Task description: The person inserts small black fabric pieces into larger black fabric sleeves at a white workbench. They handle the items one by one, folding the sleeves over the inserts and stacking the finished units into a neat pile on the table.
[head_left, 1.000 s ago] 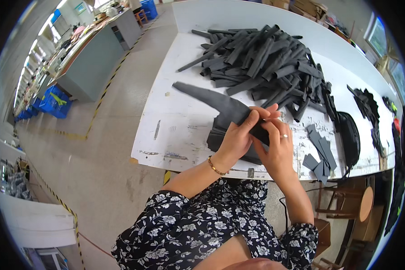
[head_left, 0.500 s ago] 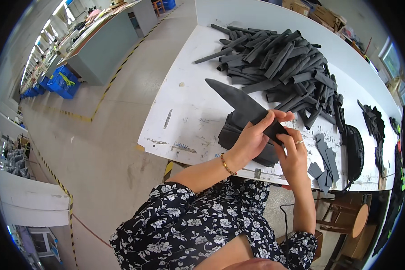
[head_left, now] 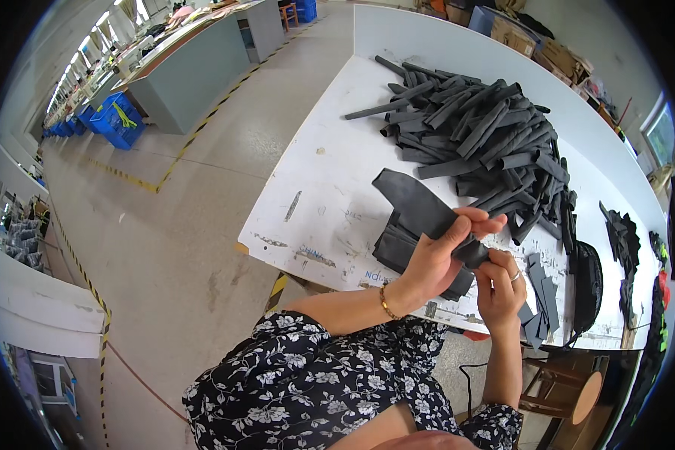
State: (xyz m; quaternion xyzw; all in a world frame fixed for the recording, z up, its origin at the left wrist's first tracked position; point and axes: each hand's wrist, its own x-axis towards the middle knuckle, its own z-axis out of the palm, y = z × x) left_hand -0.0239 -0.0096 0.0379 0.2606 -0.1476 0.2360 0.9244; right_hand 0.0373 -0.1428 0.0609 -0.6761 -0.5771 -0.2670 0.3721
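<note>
My left hand (head_left: 436, 255) grips a long dark grey fabric strip (head_left: 414, 197) whose free end sticks out up and to the left over the white table (head_left: 330, 172). My right hand (head_left: 501, 286), with a ring on one finger, pinches the same strip's near end just right of the left hand. Under both hands lies a small stack of dark grey pieces (head_left: 397, 244). A big heap of rolled grey strips (head_left: 478, 139) covers the table's far part.
Flat grey cut pieces (head_left: 540, 300) lie right of my hands, beside a black oval object (head_left: 586, 289) and more dark scraps (head_left: 622, 236). A wooden stool (head_left: 574, 390) stands below the table's right end. Blue crates (head_left: 112, 120) and a grey bench (head_left: 195, 67) stand across the floor.
The view has shifted, so the table sits further right and lower. Both hands still hold the strip, now drawn closer together near its end.
</note>
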